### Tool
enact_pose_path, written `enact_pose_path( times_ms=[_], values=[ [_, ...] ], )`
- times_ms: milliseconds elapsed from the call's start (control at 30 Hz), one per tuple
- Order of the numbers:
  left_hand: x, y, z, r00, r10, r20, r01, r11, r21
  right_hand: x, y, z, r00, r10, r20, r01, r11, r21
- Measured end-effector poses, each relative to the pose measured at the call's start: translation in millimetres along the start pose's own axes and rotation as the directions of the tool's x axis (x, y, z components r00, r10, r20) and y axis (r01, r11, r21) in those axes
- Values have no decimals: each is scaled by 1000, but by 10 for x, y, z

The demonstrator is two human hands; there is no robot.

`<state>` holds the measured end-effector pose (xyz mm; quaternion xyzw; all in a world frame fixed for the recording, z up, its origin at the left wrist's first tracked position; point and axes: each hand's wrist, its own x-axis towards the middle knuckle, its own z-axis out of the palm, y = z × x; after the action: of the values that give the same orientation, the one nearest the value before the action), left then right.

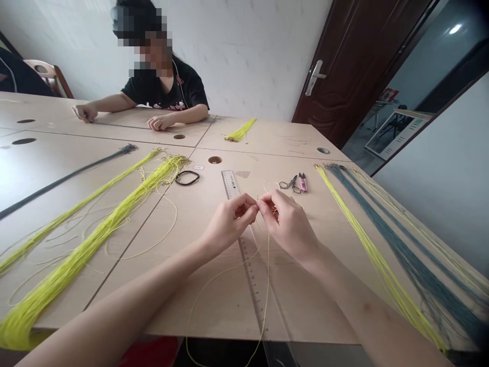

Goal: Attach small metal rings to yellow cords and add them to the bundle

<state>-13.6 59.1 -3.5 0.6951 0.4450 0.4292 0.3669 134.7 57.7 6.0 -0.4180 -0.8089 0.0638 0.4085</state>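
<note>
The table [198, 300] carries yellow bundles [87, 239] on my left and grey bundles [412, 260] on my right. My left hand [229, 221] and right hand [286, 219] are closed, fingertips meeting on a thin yellow wire [268, 270], above the ruler [231, 184], near the snips [293, 183].

Your left hand [229, 223] and right hand [288, 224] meet at centre, fingers [250, 204] pinched, your left forearm [114, 311] and right forearm [367, 295] angling in from the near side.

neon yellow cords [103, 234], slate-blue cords [416, 260], pink-handled snips [303, 182], pale wooden tabletop [275, 142], dark brown door [344, 66]
</note>
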Motion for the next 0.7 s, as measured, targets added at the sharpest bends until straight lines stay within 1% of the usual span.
enact_pose_path(
  times_ms=[267,467,700],
  values=[
    [15,-19,0,1000,-9,-5,9,1000,-5,-12,0,7,1000,14,24,-13,1000,-27],
    [13,-21,-10,1000,-12,-11,13,1000,6,0,-13,-2,1000,12,10,-12,1000,-28],
    [2,-24,-18,1000,-25,-15,25,1000,-1,-8,-19,0,999,21,36,-20,999,-39]
  ],
)
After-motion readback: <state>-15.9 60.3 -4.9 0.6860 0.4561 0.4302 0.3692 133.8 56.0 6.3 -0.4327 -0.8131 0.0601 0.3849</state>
